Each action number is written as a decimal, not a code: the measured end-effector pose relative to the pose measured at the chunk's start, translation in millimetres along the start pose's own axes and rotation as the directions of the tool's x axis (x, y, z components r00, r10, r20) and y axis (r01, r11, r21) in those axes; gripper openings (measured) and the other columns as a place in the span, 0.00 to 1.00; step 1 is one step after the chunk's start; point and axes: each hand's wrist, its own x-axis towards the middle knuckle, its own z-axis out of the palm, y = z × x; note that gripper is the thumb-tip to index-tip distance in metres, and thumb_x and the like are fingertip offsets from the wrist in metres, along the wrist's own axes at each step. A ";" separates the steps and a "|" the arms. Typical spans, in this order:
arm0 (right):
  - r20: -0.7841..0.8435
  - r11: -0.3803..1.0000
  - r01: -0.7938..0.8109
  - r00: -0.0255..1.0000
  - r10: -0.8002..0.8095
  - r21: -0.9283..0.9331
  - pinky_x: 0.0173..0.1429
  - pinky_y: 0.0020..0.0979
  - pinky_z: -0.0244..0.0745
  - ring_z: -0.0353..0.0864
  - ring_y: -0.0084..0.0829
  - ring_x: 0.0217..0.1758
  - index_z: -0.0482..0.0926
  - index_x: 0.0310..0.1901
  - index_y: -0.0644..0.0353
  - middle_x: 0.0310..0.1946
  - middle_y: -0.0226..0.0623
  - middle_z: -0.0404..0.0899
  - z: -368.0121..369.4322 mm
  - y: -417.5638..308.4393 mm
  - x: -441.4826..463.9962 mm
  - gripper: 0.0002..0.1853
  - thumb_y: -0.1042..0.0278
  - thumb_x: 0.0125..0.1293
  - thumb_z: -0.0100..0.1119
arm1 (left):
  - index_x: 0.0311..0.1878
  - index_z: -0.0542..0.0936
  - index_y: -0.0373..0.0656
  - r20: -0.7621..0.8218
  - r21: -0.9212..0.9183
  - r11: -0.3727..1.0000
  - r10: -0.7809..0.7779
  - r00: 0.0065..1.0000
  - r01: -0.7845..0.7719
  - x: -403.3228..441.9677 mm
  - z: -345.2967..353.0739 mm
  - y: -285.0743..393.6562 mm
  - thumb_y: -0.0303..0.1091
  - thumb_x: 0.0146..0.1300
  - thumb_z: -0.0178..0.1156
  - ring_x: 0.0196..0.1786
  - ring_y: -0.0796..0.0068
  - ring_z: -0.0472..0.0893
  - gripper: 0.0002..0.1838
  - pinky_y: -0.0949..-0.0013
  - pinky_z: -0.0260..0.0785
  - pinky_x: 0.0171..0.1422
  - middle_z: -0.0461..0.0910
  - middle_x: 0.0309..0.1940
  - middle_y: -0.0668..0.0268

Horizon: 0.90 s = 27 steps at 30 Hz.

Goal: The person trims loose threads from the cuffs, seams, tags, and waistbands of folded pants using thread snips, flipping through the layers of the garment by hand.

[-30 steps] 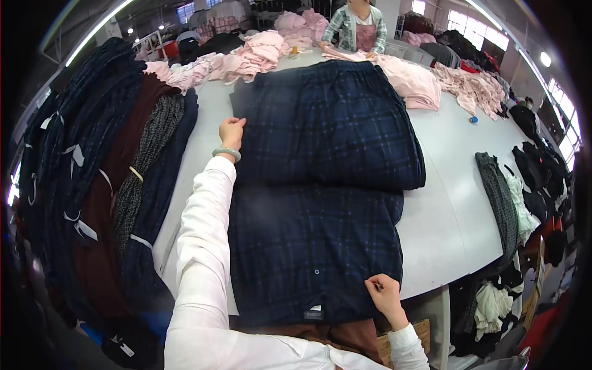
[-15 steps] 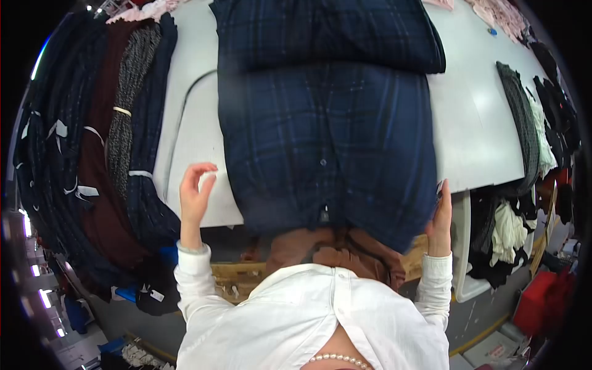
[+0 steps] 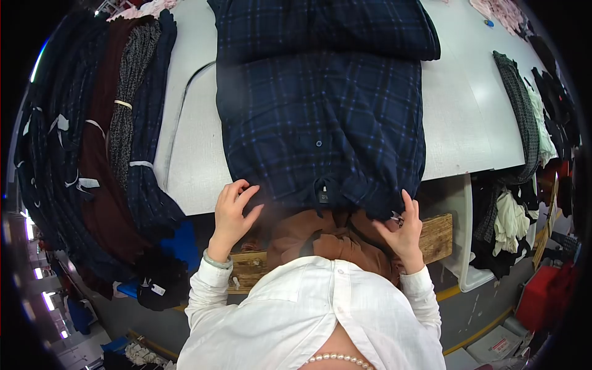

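A navy plaid shirt point(image 3: 320, 117) lies spread on the white table, its collar and neck label hanging at the near edge. Behind it, more of the same plaid cloth point(image 3: 327, 28) lies folded over. My left hand point(image 3: 234, 216) is beside the shirt's near left corner, thumb and fingers apart, with nothing in it. At the near right corner, my right hand point(image 3: 407, 234) has small metal thread snips point(image 3: 396, 216) by its thumb and fingers, close to the cloth. Part of the snips is hidden by the hand.
Tied bundles of dark garments point(image 3: 114, 123) hang over the table's left side. A grey garment point(image 3: 518, 111) and white cloth drape over the right edge. A white bin point(image 3: 465, 246) holds clothes below. A wooden board point(image 3: 436, 239) is under the table edge. Pink cloth point(image 3: 502, 12) lies at the back.
Both hands have moved inward, the left one to the right and the right one to the left. The shirt's near edge has settled back, and its collar now shows more clearly.
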 end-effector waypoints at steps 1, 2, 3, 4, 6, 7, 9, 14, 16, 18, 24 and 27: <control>0.009 0.999 -0.017 1.000 0.017 -0.041 0.27 0.33 0.76 0.81 0.31 0.27 0.67 0.68 0.55 0.33 0.37 0.70 3.3 -1.8 -4.3 0.43 0.72 0.47 0.75 | 0.49 0.81 0.42 -0.013 0.017 1.000 -0.017 1.000 0.017 -0.7 0.3 -0.6 0.27 0.48 0.71 0.43 0.62 0.75 0.22 0.64 0.70 0.46 0.76 0.48 0.61; 0.016 0.996 -0.033 0.999 0.034 -0.084 0.27 0.34 0.76 0.80 0.31 0.27 0.66 0.69 0.55 0.32 0.37 0.70 5.6 -0.9 -7.9 0.43 0.73 0.48 0.74 | 0.48 0.81 0.42 -0.028 0.031 0.999 -0.032 0.999 0.033 -0.5 2.5 -1.7 0.26 0.48 0.70 0.42 0.63 0.76 0.20 0.65 0.71 0.45 0.76 0.47 0.61; 0.019 0.991 -0.113 0.993 0.115 -0.064 0.30 0.34 0.76 0.81 0.32 0.28 0.70 0.67 0.56 0.34 0.39 0.75 9.1 3.1 -11.7 0.38 0.76 0.51 0.70 | 0.47 0.82 0.41 -0.043 0.044 0.998 -0.049 0.998 0.051 -0.7 4.4 -2.0 0.24 0.49 0.69 0.41 0.63 0.77 0.19 0.65 0.71 0.43 0.76 0.47 0.61; -0.037 0.994 -0.101 0.994 0.099 -0.044 0.29 0.31 0.73 0.77 0.28 0.26 0.72 0.66 0.57 0.32 0.37 0.75 7.7 10.5 -11.9 0.34 0.77 0.54 0.67 | 0.47 0.82 0.41 -0.050 -0.030 0.993 -0.115 0.992 0.113 -1.8 3.9 -3.3 0.23 0.49 0.68 0.38 0.66 0.77 0.18 0.67 0.71 0.42 0.76 0.47 0.61; -0.151 0.995 -0.095 0.984 0.094 -0.005 0.28 0.26 0.69 0.71 0.20 0.24 0.76 0.61 0.59 0.28 0.32 0.76 -4.9 21.7 -6.0 0.24 0.80 0.62 0.59 | 0.45 0.83 0.40 -0.051 -0.172 0.956 -0.249 0.967 0.237 -3.9 -3.3 -5.8 0.19 0.51 0.66 0.34 0.70 0.77 0.16 0.71 0.70 0.39 0.77 0.47 0.62; -0.210 0.995 -0.103 0.972 0.103 0.013 0.28 0.24 0.67 0.68 0.16 0.24 0.79 0.59 0.60 0.27 0.29 0.78 -12.8 21.5 -1.5 0.19 0.82 0.67 0.53 | 0.42 0.84 0.39 -0.145 -0.271 0.939 -0.256 0.956 0.211 -1.8 -8.5 -4.7 0.16 0.52 0.64 0.29 0.76 0.76 0.14 0.76 0.68 0.36 0.77 0.47 0.63; -0.260 0.992 -0.094 0.959 0.113 0.085 0.29 0.21 0.65 0.70 0.15 0.25 0.80 0.52 0.65 0.28 0.29 0.79 -26.5 25.3 11.3 0.11 0.78 0.71 0.53 | 0.42 0.83 0.36 -0.170 -0.420 0.870 -0.355 0.919 0.258 -7.4 -13.2 -15.4 0.15 0.56 0.63 0.37 0.80 0.75 0.11 0.78 0.67 0.39 0.75 0.46 0.65; -0.048 0.922 -0.189 0.975 0.217 0.337 0.28 0.22 0.67 0.74 0.17 0.25 0.78 0.47 0.65 0.27 0.31 0.80 -49.8 19.9 43.5 0.12 0.71 0.64 0.65 | 0.43 0.83 0.32 -0.102 -0.829 0.515 -0.521 0.848 0.217 5.4 -14.4 -41.0 0.15 0.61 0.60 0.49 0.77 0.74 0.08 0.77 0.64 0.54 0.76 0.48 0.65; 0.114 0.969 -0.144 0.986 0.123 0.200 0.27 0.25 0.70 0.75 0.20 0.22 0.78 0.47 0.64 0.28 0.36 0.81 -48.9 -22.3 45.7 0.20 0.65 0.57 0.74 | 0.43 0.83 0.32 -0.089 -0.840 0.500 -0.511 0.855 0.211 9.9 -14.7 -40.3 0.16 0.62 0.60 0.50 0.77 0.74 0.08 0.77 0.64 0.56 0.76 0.48 0.65; 0.210 0.991 -0.039 0.978 0.012 0.125 0.26 0.29 0.72 0.77 0.27 0.19 0.76 0.53 0.60 0.26 0.38 0.81 -20.6 -31.8 33.9 0.33 0.57 0.46 0.80 | 0.44 0.84 0.33 -0.085 -0.857 0.475 -0.511 0.856 0.199 14.4 -12.6 -42.4 0.17 0.63 0.60 0.51 0.77 0.74 0.08 0.77 0.63 0.57 0.76 0.49 0.64; 0.120 0.997 -0.067 0.990 0.071 -0.039 0.33 0.32 0.76 0.80 0.37 0.23 0.78 0.54 0.58 0.26 0.44 0.80 17.1 -0.6 9.3 0.21 0.72 0.58 0.68 | 0.48 0.83 0.32 -0.045 -0.890 0.411 -0.512 0.858 0.199 8.0 -13.4 -59.2 0.21 0.67 0.58 0.54 0.76 0.77 0.09 0.74 0.67 0.61 0.78 0.52 0.63; 0.017 0.973 -0.144 0.989 0.144 0.181 0.28 0.25 0.68 0.74 0.21 0.23 0.82 0.48 0.62 0.24 0.31 0.77 10.3 5.5 20.3 0.10 0.77 0.65 0.60 | 0.51 0.81 0.33 0.099 -0.960 0.157 -0.583 0.807 0.232 11.2 -13.6 -61.7 0.28 0.70 0.57 0.54 0.72 0.78 0.11 0.69 0.68 0.62 0.79 0.52 0.62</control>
